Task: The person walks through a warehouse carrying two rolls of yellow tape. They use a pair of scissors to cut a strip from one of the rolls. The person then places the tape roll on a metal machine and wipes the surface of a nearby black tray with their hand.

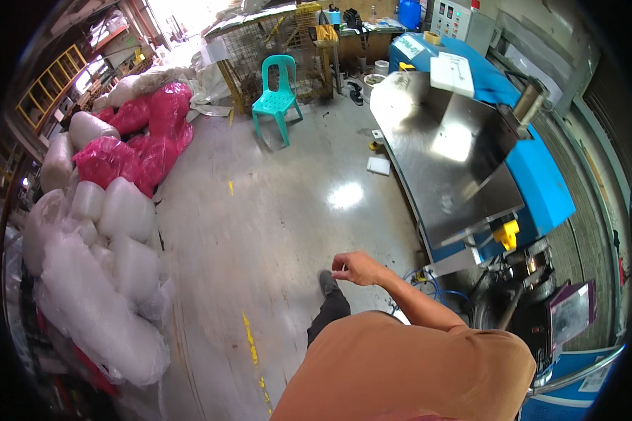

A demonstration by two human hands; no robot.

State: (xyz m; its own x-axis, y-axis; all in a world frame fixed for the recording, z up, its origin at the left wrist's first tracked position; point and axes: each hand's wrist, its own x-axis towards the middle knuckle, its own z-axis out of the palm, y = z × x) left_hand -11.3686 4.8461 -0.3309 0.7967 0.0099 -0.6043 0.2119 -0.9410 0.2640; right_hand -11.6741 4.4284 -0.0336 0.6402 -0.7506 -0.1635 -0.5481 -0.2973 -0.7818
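Note:
My right hand point(358, 269) hangs in front of my body above the grey floor point(260, 224), its fingers loosely curled with a gap between them. Nothing shows in it. Below the hand my leg and dark shoe point(326, 282) reach forward. Nearest to that arm is a blue machine point(541, 186) with a shiny metal table top point(428, 161), standing apart from the hand on the right. My left hand is out of the picture.
Large clear bubble-wrap rolls point(128, 210) and pink plastic bundles point(165, 126) are piled along the left. A turquoise chair point(277, 98) stands ahead. A small white block point(378, 165) lies beside the machine. Blue hoses point(439, 286) and a screen point(571, 316) are at the right.

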